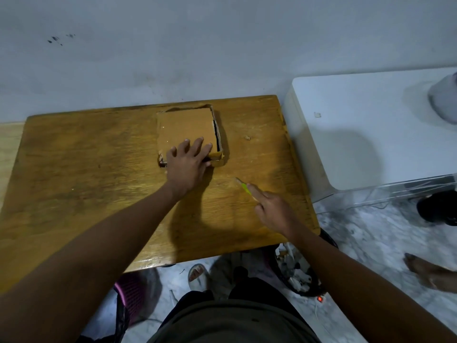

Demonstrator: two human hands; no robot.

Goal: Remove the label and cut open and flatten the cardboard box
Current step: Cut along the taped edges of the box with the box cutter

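A low brown cardboard box (186, 126) lies flat on the wooden table (86, 169), near its far edge. Its top flap is down and a dark gap shows along its right side. My left hand (189, 163) rests palm down on the box's near edge, fingers spread over the flap. My right hand (273, 211) is to the right of the box, apart from it, gripping a green-handled cutter (243, 186) whose tip points up and left toward the box. No label is visible on the box.
A white cabinet (371, 134) stands right of the table with a pale object (445, 97) on top. A black waste bin with paper scraps (296, 271) sits under the table's near right corner. Another person's foot (430, 271) is on the marble floor at right.
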